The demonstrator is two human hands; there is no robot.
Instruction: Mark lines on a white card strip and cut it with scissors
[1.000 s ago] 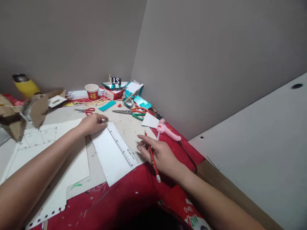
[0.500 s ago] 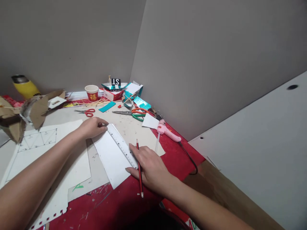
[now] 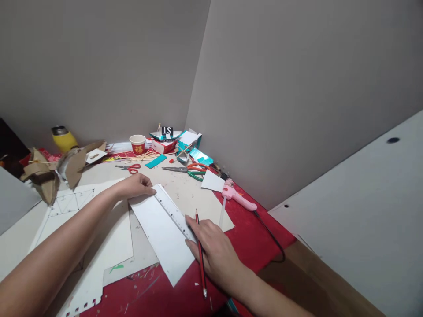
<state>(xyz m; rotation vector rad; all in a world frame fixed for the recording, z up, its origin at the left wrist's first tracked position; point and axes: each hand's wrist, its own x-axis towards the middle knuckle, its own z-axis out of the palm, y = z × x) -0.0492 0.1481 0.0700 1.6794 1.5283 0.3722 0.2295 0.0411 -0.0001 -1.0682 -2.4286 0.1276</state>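
A white strip of paper (image 3: 161, 237) lies slantwise before me, its near corner over the red table cover. Along its right edge lies a clear ruler (image 3: 172, 214). My left hand (image 3: 137, 187) is closed at the far end, its fingertips pressing the ruler and the paper there. At the ruler's near end, my right hand (image 3: 213, 246) has thumb and forefinger on it, covering that end. Against those same fingers rests a red and black pencil (image 3: 201, 259), point away from me. Under my left forearm lies a larger sheet (image 3: 112, 224) with a drawn truss pattern.
Red-handled scissors (image 3: 133, 168), larger shears (image 3: 190, 170) and a teal strip (image 3: 155, 161) lie beyond my hands. A pink glue gun (image 3: 239, 195) with its cord is at the right. Behind stand a paper cup (image 3: 137, 145), a yellow bottle (image 3: 64, 140) and cardboard pieces (image 3: 74, 166).
My view has tilted, so the scene sits lower and further right. The paper's near corner reaches further toward me. Both hands keep their places at the ruler's ends.
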